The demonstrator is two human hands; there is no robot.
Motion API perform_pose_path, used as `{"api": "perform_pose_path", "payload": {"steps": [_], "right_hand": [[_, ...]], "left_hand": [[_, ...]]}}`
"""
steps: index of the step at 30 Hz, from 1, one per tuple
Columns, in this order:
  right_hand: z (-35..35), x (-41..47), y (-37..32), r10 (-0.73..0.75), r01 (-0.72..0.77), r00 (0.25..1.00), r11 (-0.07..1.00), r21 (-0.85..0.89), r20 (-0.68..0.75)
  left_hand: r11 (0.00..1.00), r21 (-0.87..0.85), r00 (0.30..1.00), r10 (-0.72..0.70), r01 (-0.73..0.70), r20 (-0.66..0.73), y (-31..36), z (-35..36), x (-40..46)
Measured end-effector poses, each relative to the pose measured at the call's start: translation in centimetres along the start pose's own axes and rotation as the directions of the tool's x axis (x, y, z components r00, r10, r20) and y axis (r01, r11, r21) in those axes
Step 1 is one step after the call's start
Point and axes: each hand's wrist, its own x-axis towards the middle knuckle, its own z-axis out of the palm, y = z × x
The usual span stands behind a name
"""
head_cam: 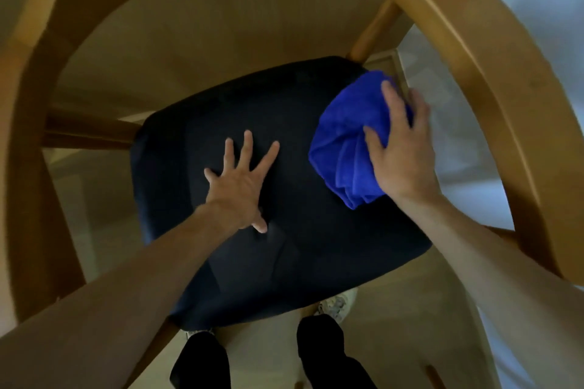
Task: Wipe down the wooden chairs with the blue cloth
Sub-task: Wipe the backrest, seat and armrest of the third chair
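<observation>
I look straight down on a wooden chair point(493, 82) with a curved armrest frame and a dark padded seat point(316, 246). My left hand point(241, 181) lies flat on the middle of the seat, fingers spread, holding nothing. My right hand point(403, 142) presses a bunched blue cloth point(343, 139) against the seat's right edge, near the wooden side rail. The fingers lie over the top of the cloth.
The curved wooden frame rings the seat on the left point(22, 167), top and right. A wooden post point(374, 31) rises at the seat's far right corner. My dark trouser legs point(322, 354) and a pale shoe point(336, 305) show on the light floor below.
</observation>
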Motion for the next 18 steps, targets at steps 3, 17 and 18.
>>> {"api": "perform_pose_path", "payload": {"steps": [3,17,18], "right_hand": [[1.7,1.9,-0.4,0.159,-0.146,0.975,0.984,-0.098,0.153],[3.5,9.3,-3.3,-0.244,0.236,0.969,0.957,0.167,0.031],[4.2,10.5,-4.0,-0.241,0.232,0.968,0.965,0.119,0.071]], "left_hand": [[1.0,-0.008,1.0,0.003,-0.003,-0.031,-0.1,0.5,0.1],[0.999,-0.035,0.997,0.027,-0.03,-0.066,-0.3,1.4,0.9],[0.999,-0.046,0.998,0.025,-0.028,-0.056,-0.3,1.3,0.9]]}}
